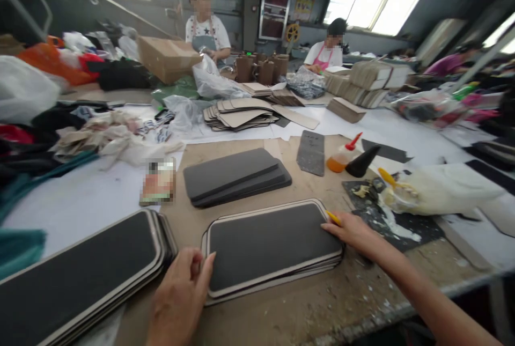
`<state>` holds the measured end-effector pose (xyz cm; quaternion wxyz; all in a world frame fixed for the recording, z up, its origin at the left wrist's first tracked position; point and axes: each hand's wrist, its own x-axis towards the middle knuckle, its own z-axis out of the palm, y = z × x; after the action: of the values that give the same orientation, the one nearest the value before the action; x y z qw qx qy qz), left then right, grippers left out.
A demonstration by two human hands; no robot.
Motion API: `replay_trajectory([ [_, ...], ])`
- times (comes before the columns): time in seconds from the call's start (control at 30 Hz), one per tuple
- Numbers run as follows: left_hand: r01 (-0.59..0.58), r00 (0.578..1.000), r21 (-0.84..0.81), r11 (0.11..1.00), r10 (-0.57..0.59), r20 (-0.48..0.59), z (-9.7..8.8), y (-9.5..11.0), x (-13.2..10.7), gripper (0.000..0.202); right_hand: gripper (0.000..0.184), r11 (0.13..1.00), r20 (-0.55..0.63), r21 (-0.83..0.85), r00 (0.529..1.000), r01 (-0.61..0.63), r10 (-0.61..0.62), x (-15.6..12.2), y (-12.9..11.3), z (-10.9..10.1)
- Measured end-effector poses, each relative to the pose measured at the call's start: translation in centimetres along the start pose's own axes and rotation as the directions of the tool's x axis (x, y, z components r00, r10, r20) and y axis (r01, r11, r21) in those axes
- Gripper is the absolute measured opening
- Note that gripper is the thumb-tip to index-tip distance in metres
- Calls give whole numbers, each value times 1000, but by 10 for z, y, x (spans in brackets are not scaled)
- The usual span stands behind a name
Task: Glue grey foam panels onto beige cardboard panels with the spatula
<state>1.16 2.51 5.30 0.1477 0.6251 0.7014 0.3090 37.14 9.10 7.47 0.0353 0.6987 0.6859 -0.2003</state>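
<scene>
A stack of rounded-corner boards (277,244), each with a dark grey sheet inside a pale beige border, lies before me. My left hand (181,289) is at its left end, thumb on the top board's edge and fingers curled beside it. At the upper right corner, my right hand (350,233) grips a small yellow tool (333,218); its working end is too small to make out. Its fingers also touch the board's edge. Behind the stack are loose dark grey sheets (233,174), fanned slightly. A second stack of bordered boards (88,265) lies at left.
A red-tipped glue bottle (341,155), a black cone (362,161) and a glue-smeared dark sheet (406,228) are at right. A yellow handle (387,177) rests in a plastic-wrapped glue container (402,196). Beige boards (241,112) are piled farther back. Co-workers sit or stand beyond.
</scene>
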Motion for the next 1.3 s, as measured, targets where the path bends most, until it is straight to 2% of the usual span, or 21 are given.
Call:
replay_trajectory([
  [0.03, -148, 986, 46, 988, 151, -72, 2, 0, 2, 32, 20, 1000, -4, 10, 1000, 8, -8, -1, -2, -1],
  [0.07, -302, 944, 91, 949, 311, -115, 5, 1, 4, 32, 20, 1000, -11, 20, 1000, 15, -15, -3, -4, -3],
  [0.13, -558, 810, 157, 815, 576, -111, 12, 5, 11, 37, 19, 999, -28, 44, 1000, 13, -12, -5, -7, -4],
  [0.17, -643, 744, 191, 742, 664, -75, 16, 7, 14, 43, 18, 998, -32, 58, 999, 4, -2, -5, -8, -5],
  [0.2, -700, 691, 225, 678, 722, -26, 20, 9, 16, 49, 17, 997, -31, 72, 999, -7, 9, -6, -8, -5],
  [0.27, -750, 637, 289, 595, 767, 75, 27, 11, 18, 59, 15, 995, -27, 96, 999, -24, 27, -7, -10, -6],
  [0.33, -766, 616, 338, 547, 775, 142, 33, 9, 16, 64, 13, 993, -20, 115, 999, -26, 28, -8, -11, -6],
  [0.43, -775, 595, 377, 507, 786, 167, 39, 3, 12, 65, 13, 991, -16, 132, 999, -33, 35, -9, -12, -8],
  [0.63, -785, 580, 383, 487, 794, 180, 42, -1, 11, 61, 15, 988, -9, 150, 999, -36, 38, -12, -14, -10],
  [0.9, -793, 560, 383, 473, 814, 155, 44, -4, 12, 66, 15, 989, -7, 145, 999, -41, 43, -13, -15, -10],
  [1.1, -805, 546, 381, 454, 818, 180, 46, -9, 16, 71, 18, 990, -48, 111, 994, -89, 95, -17, -18, -12],
  [1.17, -800, 571, 347, 489, 798, 193, 48, -13, 16, 71, 21, 989, -77, 97, 990, -112, 120, -19, -18, -13],
  [1.2, -784, 602, 320, 531, 777, 185, 47, -14, 16, 70, 21, 988, -92, 92, 987, -123, 131, -20, -18, -13],
  [1.3, -632, 768, 215, 744, 638, 50, 38, -17, 11, 66, 22, 986, -121, 84, 980, -146, 156, -24, -20, -13],
])
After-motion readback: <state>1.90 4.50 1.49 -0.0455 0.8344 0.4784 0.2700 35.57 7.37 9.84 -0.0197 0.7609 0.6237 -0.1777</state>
